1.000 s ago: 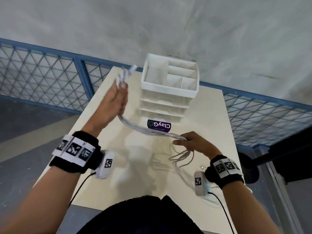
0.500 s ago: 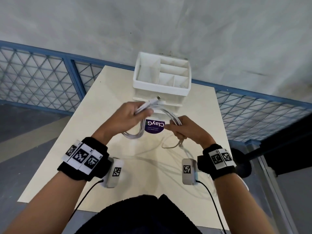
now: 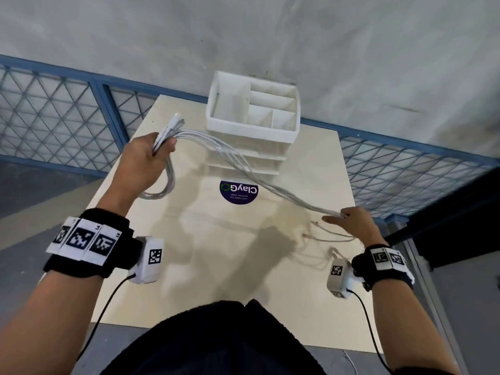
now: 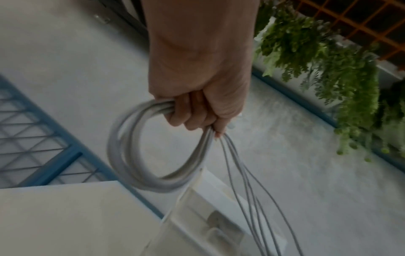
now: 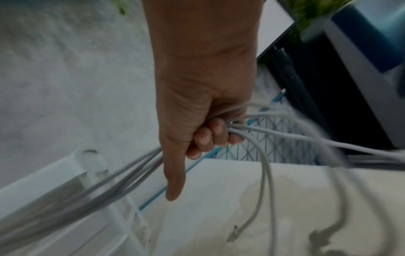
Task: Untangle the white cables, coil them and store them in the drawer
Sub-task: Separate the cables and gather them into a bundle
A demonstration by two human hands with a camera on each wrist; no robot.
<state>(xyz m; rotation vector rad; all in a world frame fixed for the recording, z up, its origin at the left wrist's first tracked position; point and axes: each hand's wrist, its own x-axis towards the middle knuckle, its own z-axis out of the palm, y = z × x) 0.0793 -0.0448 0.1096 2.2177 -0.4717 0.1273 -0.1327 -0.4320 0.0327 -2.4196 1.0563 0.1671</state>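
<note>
Several white cables (image 3: 243,169) stretch in a bundle between my two hands above the pale table (image 3: 205,266). My left hand (image 3: 147,158) grips one coiled loop (image 4: 140,152) with the plug ends (image 3: 173,124) sticking out above the fist. My right hand (image 3: 349,221) holds the other end of the bundle (image 5: 238,128) near the table's right edge, forefinger pointing out, and loose cable tails (image 3: 324,235) hang from it onto the table. The white drawer unit (image 3: 251,131) stands at the table's far end, its drawers closed.
A round purple sticker (image 3: 238,191) lies on the table in front of the drawer unit. Blue mesh railing (image 3: 54,117) runs behind and beside the table. Green plants (image 4: 328,69) hang off to one side in the left wrist view.
My hands were close together in front of the drawer unit; now they are spread wide apart, left hand to the left, right hand to the right edge, the cable bundle pulled out between them.
</note>
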